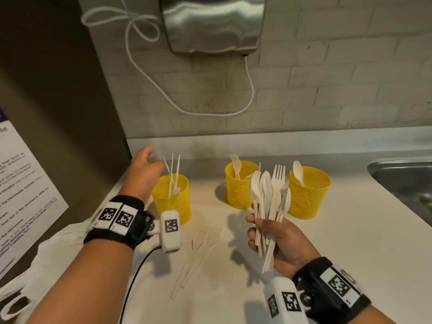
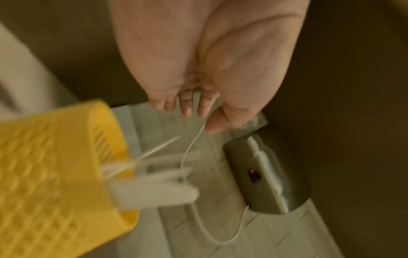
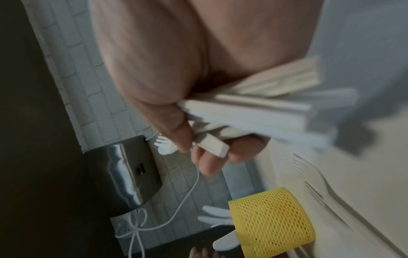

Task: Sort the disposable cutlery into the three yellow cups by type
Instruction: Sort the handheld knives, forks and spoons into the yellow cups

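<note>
On the pale countertop (image 1: 350,242) before you stand three yellow mesh cups in a row. Your left hand (image 1: 142,171) hovers just above and behind the left cup (image 1: 171,197), fingers loose and lightly curled, holding nothing; that cup holds white knives (image 1: 174,174) standing upright. Your right hand (image 1: 278,242) grips a mixed bundle of forks and spoons (image 1: 268,202) by the handles, heads fanned upward, in front of the other two cups. The middle cup (image 1: 239,185) holds a fork, the right cup (image 1: 308,195) a spoon. A few loose utensils (image 1: 198,251) lie flat on the counter between your hands. A white plastic bag (image 1: 46,260) sits under your left forearm.
</note>
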`<state>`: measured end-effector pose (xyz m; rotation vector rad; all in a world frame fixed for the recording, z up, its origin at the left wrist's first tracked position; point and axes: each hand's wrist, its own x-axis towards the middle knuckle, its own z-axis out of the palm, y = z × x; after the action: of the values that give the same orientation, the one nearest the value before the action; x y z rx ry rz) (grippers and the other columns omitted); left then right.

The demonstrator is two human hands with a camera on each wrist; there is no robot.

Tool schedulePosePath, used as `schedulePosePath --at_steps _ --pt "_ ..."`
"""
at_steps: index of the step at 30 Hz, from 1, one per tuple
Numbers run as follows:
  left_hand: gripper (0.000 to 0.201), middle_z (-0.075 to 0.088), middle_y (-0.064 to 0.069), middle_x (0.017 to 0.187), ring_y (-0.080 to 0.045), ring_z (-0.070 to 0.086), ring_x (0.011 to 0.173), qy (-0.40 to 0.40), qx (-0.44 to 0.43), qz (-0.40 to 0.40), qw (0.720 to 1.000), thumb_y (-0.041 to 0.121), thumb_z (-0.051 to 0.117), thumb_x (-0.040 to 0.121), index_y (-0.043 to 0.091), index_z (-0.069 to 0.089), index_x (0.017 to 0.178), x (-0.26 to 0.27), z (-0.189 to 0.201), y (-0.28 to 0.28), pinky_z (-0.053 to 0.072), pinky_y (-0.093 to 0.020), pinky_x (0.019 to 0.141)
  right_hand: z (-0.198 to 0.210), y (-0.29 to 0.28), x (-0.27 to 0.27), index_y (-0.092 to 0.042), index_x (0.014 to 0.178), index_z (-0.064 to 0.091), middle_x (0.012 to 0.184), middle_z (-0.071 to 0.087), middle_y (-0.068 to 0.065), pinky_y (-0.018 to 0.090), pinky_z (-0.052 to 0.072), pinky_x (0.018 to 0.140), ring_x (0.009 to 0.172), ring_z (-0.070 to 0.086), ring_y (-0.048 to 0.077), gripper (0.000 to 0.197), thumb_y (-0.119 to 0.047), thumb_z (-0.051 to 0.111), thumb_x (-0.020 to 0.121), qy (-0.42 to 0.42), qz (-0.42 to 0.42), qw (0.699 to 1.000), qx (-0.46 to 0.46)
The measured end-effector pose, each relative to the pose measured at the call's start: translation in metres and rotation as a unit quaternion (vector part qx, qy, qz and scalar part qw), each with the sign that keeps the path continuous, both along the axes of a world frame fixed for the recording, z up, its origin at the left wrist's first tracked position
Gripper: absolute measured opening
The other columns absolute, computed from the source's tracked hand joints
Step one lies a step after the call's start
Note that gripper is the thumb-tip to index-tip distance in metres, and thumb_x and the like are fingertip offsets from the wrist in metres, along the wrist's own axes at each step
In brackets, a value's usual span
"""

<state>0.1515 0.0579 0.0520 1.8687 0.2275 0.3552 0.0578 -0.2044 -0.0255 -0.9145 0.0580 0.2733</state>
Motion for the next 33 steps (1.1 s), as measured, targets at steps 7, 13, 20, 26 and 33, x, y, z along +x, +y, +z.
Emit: schedulePosePath --at_steps 7,13,20,26,33 --pt "0.056 0.052 -0.011 0.133 -0.03 0.054 0.11 0.086 -0.005 0.046 0.995 0.015 0.054 0.075 0.03 0.047 0.128 -0.03 -0.04 0.013 0.044 -0.05 0.096 -0.001 -0.001 0.001 0.002 0.097 0.066 0.069 0.065 0.014 0.03 0.054 0.053 0.062 0.065 0.019 0.018 0.001 0.05 0.088 0.013 0.002 1.0 -0.027" --pt "0.041 0.064 0.0 0.113 -0.024 0.059 0.104 0.111 0.001 -0.016 0.994 0.028 0.054 0.074 0.031 0.058 0.115 -0.018 -0.056 0.0 0.047 -0.05 0.095 0.0 -0.002 -0.002 0.005 0.104 0.064 0.075 0.068 0.015 0.031 0.056 0.057 0.068 0.068 0.021 0.02 0.002 0.053 0.087 0.018 0.009 0.999 -0.05" --pt "0.046 0.054 -0.002 0.132 -0.024 0.051 0.117 0.09 0.003 -0.023 0.996 0.022 0.055 0.087 0.028 0.047 0.132 -0.009 -0.058 -0.006 0.043 -0.043 0.098 0.002 -0.005 -0.006 0.004 0.102 0.065 0.085 0.07 0.016 0.033 0.057 0.058 0.07 0.069 0.022 0.02 0.005 0.052 0.087 0.009 0.016 0.998 -0.059" --pt "0.054 0.038 -0.018 0.14 -0.032 0.042 0.125 -0.04 0.115 0.115 0.986 0.004 0.054 0.082 0.014 0.046 0.134 -0.041 -0.036 -0.029 0.032 -0.041 0.106 0.003 -0.007 -0.007 0.005 0.103 0.064 0.087 0.069 0.016 0.034 0.056 0.058 0.071 0.069 0.023 0.021 0.007 0.051 0.087 0.008 0.032 0.997 -0.067" --pt "0.04 0.071 0.001 0.093 -0.005 0.066 0.071 0.024 -0.055 -0.26 0.964 0.006 0.061 0.085 0.033 0.053 0.114 -0.079 -0.04 -0.127 0.049 -0.017 0.062 0.007 -0.002 -0.007 0.001 0.105 0.063 0.087 0.072 0.014 0.035 0.057 0.062 0.071 0.069 0.024 0.026 0.009 0.047 0.087 0.001 0.035 0.997 -0.074"
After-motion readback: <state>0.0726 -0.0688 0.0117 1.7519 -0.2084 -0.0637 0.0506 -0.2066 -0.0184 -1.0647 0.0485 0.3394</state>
